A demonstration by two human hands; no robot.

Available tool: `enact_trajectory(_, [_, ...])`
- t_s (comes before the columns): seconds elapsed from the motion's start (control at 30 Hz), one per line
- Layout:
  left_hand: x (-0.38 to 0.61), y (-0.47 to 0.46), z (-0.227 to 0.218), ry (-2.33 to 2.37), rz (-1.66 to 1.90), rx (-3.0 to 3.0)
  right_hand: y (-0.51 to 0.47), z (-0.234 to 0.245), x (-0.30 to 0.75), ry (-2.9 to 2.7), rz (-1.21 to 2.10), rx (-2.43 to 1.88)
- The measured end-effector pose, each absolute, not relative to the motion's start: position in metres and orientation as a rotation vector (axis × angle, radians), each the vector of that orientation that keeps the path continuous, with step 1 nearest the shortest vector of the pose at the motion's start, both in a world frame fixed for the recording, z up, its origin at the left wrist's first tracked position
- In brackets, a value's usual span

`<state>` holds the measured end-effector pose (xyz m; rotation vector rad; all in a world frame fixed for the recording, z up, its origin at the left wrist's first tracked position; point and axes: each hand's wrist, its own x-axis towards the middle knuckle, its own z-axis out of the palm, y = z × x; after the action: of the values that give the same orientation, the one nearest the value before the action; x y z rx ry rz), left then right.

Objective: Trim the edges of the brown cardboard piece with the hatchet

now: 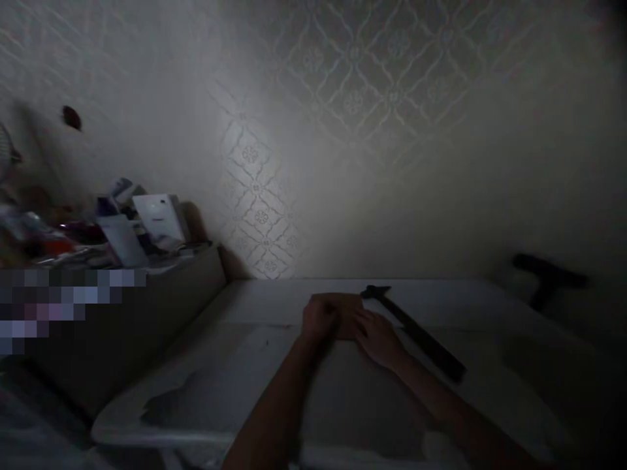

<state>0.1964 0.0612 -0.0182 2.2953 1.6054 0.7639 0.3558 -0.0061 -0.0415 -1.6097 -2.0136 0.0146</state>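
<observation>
A flat brown square piece (349,303), perhaps wood or card, lies on the white table (235,378). My left hand (319,320) rests at its left side with the fingers curled in; whatever they might pinch is hidden in the dim light. On the piece's right side lies my right hand (378,336), its fingers stretched out over the edge and flat. Just right of that hand is a dark hammer (421,336), its head towards the wall and its handle slanting down to the right.
On the left, a cabinet (181,307) bears a white box (161,215) and a jumble of small items. A patterned wall (392,163) rises behind the table. At the far right stands a dark T-shaped object (548,274).
</observation>
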Motion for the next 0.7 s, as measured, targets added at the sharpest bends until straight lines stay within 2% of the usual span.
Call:
enact_trajectory(0.17, [0.194, 0.063, -0.018, 1.587, 0.752, 2.270, -0.010, -0.029, 0.372, -1.852, -0.069, -1.636])
enact_trajectory(0.27, [0.194, 0.061, -0.016, 1.570, 0.721, 2.256, -0.016, -0.021, 0.399, -1.654, -0.213, -1.930])
enact_trajectory(0.37, [0.195, 0.060, -0.014, 1.549, 0.718, 2.252, -0.021, -0.021, 0.425, -1.542, -0.219, -2.187])
enact_trajectory(0.6, [0.193, 0.059, -0.012, 1.531, 0.710, 2.199, -0.019, -0.022, 0.437, -1.555, 0.185, -2.143])
enact_trajectory(0.7, [0.193, 0.061, -0.014, 1.535, 0.696, 2.193, -0.018, -0.018, 0.427, -1.420, 0.584, -1.958])
